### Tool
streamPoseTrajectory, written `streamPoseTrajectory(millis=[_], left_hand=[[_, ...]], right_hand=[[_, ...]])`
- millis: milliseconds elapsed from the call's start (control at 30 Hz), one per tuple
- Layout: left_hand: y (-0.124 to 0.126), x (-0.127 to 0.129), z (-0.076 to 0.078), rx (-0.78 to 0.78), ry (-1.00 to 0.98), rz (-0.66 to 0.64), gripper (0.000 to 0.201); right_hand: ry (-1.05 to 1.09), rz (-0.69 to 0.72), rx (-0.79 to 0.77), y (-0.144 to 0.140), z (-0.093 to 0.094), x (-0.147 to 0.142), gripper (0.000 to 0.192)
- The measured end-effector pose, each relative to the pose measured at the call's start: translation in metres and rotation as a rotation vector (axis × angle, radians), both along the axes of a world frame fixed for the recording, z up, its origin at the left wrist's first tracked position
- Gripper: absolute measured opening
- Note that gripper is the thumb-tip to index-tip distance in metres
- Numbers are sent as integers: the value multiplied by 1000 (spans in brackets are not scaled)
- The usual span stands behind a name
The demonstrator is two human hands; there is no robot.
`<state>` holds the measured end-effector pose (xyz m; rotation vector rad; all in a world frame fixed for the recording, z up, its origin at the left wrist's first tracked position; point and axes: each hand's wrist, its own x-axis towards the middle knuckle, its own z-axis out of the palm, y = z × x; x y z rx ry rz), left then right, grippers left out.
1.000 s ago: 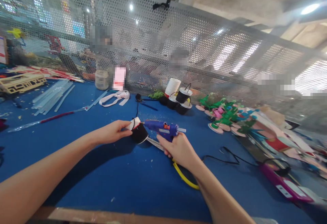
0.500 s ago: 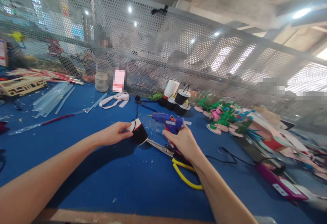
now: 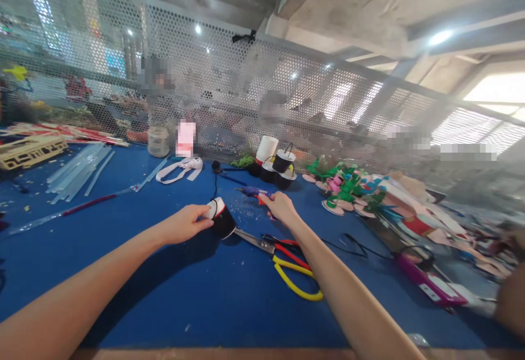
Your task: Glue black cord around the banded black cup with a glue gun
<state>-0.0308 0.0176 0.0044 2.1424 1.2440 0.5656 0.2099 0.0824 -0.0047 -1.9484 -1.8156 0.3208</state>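
Your left hand [image 3: 186,224] grasping the black cup [image 3: 223,221], no readable writing, your right hand [image 3: 280,207] now setting the glue gun [image 3: 253,191] down beyond the cup, fingers still around it

A craft workshop: a long blue tabletop [image 3: 123,272] strewn with glue sticks [image 3: 76,169], scissors [image 3: 283,261] and foam flowers [image 3: 348,187] at far right, backed by a perforated metal screen [image 3: 229,92] under bare concrete beams [image 3: 369,4].
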Motion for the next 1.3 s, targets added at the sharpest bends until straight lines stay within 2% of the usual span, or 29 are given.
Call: streamPoseTrajectory(millis=[100, 200, 300, 333, 367, 433, 533, 633, 700, 767, 867, 1000, 1200, 1300], left_hand=[[-2, 1, 2, 19, 30, 2, 18], [-6, 5, 5, 69, 115, -20, 18], [-10, 10, 6, 198, 252, -60, 18], [-11, 11, 5, 241, 289, -72, 19], [-12, 12, 4, 274, 312, -81, 18], [-12, 14, 2, 309, 324, -99, 17], [-12, 15, -1, 325, 293, -130, 14], [-12, 14, 0, 329, 242, -137, 14], [-12, 12, 2, 296, 219, -111, 14], [-12, 10, 4, 204, 178, -81, 18], [-12, 7, 7, 58, 77, -80, 25], [-11, 7, 11, 12, 48, -86, 28], [-8, 2, 19, 22, 28, -58, 28], [-9, 0, 23, 14, 30, -67, 27]], right_hand=[[-50, -20, 31, 1, -2, -7, 26], [-94, 30, 124, -9, 8, -22, 18], [-67, 243, 181, -26, 26, -43, 21], [-41, 341, 194, -33, 31, -51, 23], [23, 496, 228, -39, 35, -58, 27], [41, 611, 263, -48, 40, -70, 35], [13, 632, 200, -53, 41, -79, 45], [135, 720, 56, -50, 38, -78, 37], [353, 709, 22, -48, 35, -74, 26], [595, 641, 47, -48, 32, -68, 20], [803, 586, 116, -52, 26, -59, 18], [864, 519, 180, -57, 20, -54, 19], [768, 392, 147, -54, 13, -58, 19], [774, 387, 162, -54, 14, -59, 22]])
